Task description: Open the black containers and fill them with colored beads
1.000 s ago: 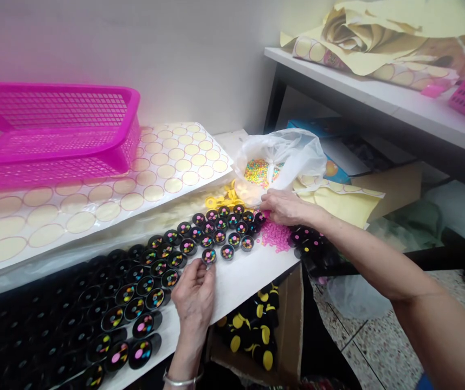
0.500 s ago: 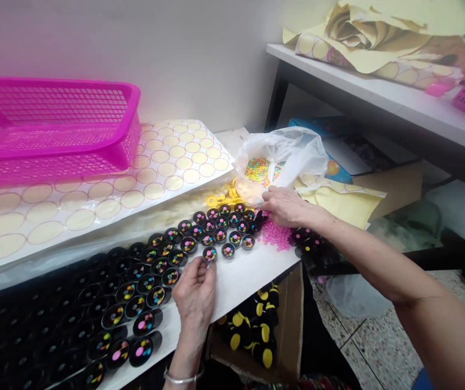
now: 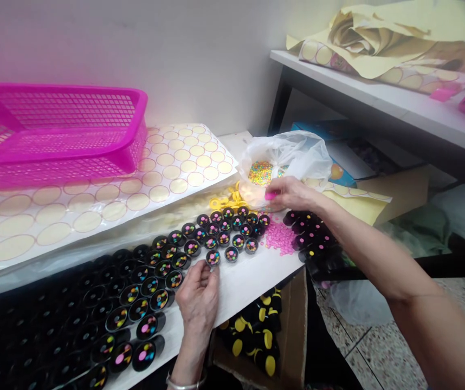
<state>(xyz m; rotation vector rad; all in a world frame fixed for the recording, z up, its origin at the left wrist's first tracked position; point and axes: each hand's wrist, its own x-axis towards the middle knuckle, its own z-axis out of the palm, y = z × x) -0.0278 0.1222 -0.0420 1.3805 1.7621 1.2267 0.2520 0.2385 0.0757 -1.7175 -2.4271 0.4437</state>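
Observation:
Small round black cups (image 3: 192,248) holding coloured beads stand in rows on the white board. My left hand (image 3: 198,290) has its fingertips curled at the near edge of one black cup (image 3: 213,257). My right hand (image 3: 291,193) is in front of the plastic bag (image 3: 303,157) of multicoloured beads (image 3: 260,173). Its fingers are closed on a bright pink piece (image 3: 271,195), mostly hidden by them. Below that hand lies a heap of pink beads (image 3: 280,238). More black cups (image 3: 314,230) with a bead in the middle are bunched right of the heap.
A pink basket (image 3: 118,157) rests on a sheet of round stickers (image 3: 192,157) at the left. Yellow plastic pieces (image 3: 216,203) lie behind the cups. A carton (image 3: 297,330) of black-and-yellow parts sits below the board edge. A white shelf (image 3: 403,108) stands at the right.
My right hand has lifted and moved slightly right from beside the pink heap, exposing the pink piece in its fingers. My left hand stays at the same cup; the view has shifted a little.

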